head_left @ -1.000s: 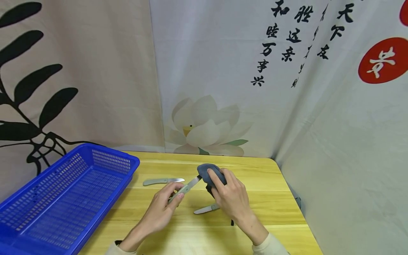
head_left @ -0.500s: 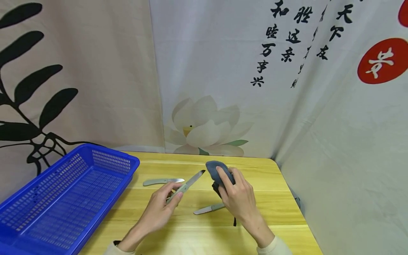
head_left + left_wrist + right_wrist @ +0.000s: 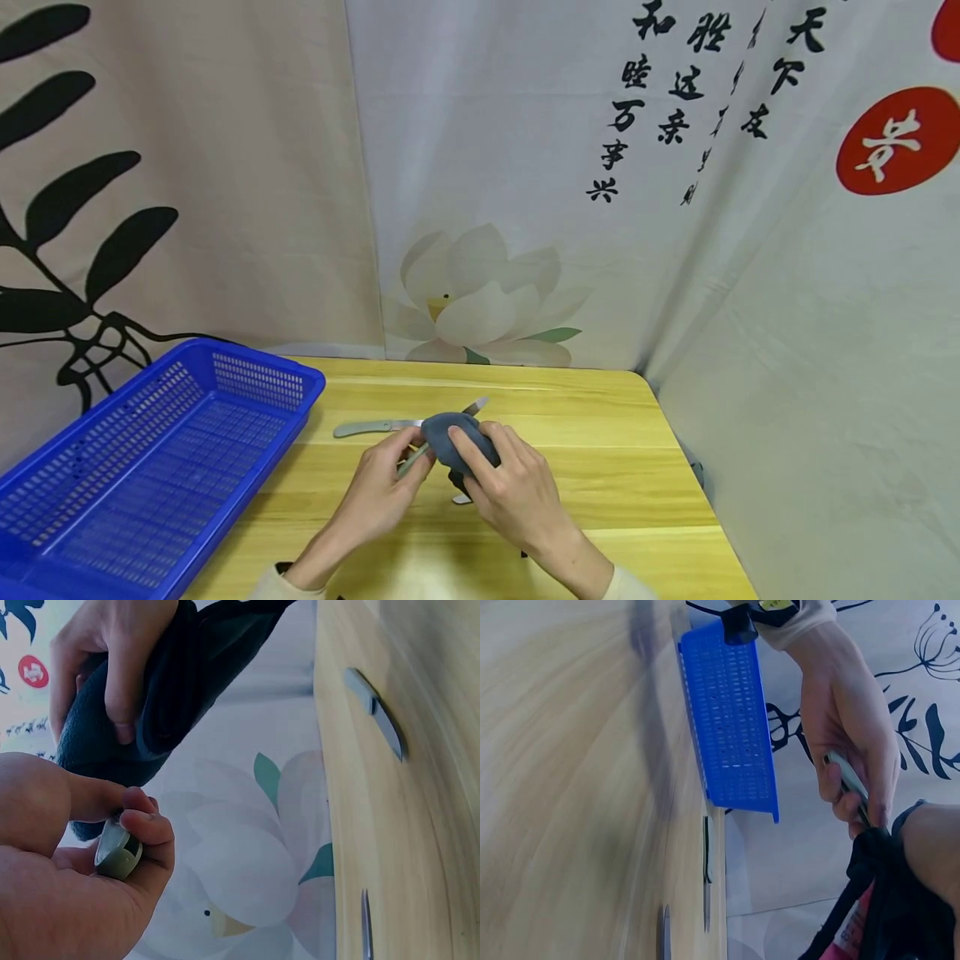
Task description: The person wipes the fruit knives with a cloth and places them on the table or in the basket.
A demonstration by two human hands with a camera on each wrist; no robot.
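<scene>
My left hand [image 3: 381,485] grips the light green handle [image 3: 414,460] of a small knife, held above the table and pointing up to the right. A blue-grey cloth [image 3: 459,442] is folded over the middle of its blade, and only the blade's tip [image 3: 477,405] shows past it. My right hand [image 3: 519,498] pinches the cloth around the blade, close beside the left fingers. In the right wrist view the cloth [image 3: 907,900] hangs dark, with a pinkish-red patch on it. Behind the left hand a second green-handled knife [image 3: 366,427] lies on the table.
A third knife [image 3: 375,712] lies on the wooden table [image 3: 600,425]; in the head view the right hand and cloth cover most of it. At the left stands a blue plastic basket [image 3: 202,454]. Printed curtains [image 3: 480,167] hang behind and to the right.
The cloth first came off the blade tip to the right. Now my right hand has brought it back left and down, over the blade near the handle. The left hand has hardly moved.
</scene>
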